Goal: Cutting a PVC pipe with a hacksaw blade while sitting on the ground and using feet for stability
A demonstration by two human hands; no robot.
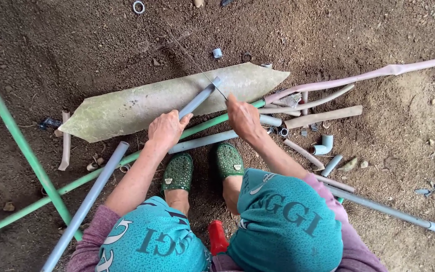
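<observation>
Grey pipe (197, 100) lies slanted across a long flat greenish slab (142, 103) that rests on the dirt ground (76, 45). One end of the pipe pokes up past the far edge of the slab. The left hand (167, 130) is curled around the lower part of this pipe and grips it tight, near the close edge of the slab. The right hand (242, 117) is closed too, and it holds the handle end of a thin saw blade (202, 75). The blade runs away from the hand as a fine line and crosses the top end of the grey pipe. I cannot tell if the blade touches the pipe or is just above it.

Two green shoes (202, 168) stand on the dirt just below the hands, close side by side. A second grey pipe (205, 141) lies flat in front of the toes. A long green pipe (101, 171) runs under the hands from the lower left up to the right tip of the slab. Another green pipe (21, 146) crosses it at the left side. A long grey pipe (86, 201) leans beside the left arm.

To the right of the slab lies a heap of short pipe bits and bent pieces (308, 111), pink, tan and white. A white pipe elbow (324, 145) sits near them. A small red thing (217, 236) shows between the knees.
</observation>
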